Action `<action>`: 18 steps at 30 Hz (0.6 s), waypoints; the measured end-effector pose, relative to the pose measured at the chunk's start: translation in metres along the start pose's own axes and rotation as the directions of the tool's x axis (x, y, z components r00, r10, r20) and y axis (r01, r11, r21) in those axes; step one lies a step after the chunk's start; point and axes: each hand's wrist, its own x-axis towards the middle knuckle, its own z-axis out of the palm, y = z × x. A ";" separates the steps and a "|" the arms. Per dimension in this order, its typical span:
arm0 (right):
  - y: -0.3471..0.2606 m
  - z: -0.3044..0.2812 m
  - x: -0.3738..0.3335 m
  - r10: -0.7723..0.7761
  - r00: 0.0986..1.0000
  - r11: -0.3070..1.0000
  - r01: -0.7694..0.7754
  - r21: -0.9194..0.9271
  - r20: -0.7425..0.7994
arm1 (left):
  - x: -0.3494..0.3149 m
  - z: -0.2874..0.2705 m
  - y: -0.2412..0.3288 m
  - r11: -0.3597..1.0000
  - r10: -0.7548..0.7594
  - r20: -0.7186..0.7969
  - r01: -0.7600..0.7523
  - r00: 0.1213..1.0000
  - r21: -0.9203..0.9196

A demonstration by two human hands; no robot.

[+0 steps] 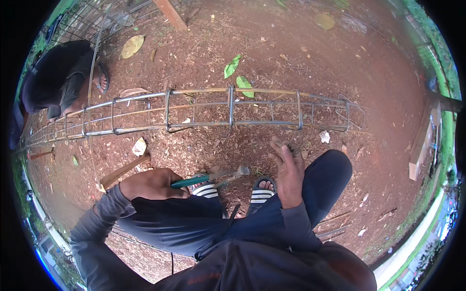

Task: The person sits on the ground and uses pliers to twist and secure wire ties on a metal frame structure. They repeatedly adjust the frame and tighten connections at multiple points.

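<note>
My left hand (154, 185) is closed around the green handle of a metal-headed hand tool (191, 181). Its head lies over the ground near my feet; its exact kind is unclear. My right hand (290, 177) is raised just below the cage's near bar, thumb and fingers pinched on what look like thin strands of binding wire (294, 146). In front of me a long rebar cage (230, 107) runs across from left to right, its long bars joined by square stirrups (299, 110).
A co-worker (60, 80) crouches at the left beside the cage. A wooden stake (124, 172) and an upright thin rod (92, 72) stand near it. A timber piece (170, 13) lies at the far side, a plank (421, 140) at the right. Leaves (245, 86) lie on the dirt.
</note>
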 end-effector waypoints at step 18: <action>-0.128 0.044 -0.005 0.631 0.692 -0.099 0.520 -0.849 0.351 | 0.152 0.041 -0.011 0.674 0.704 -0.134 -0.597 0.697 0.435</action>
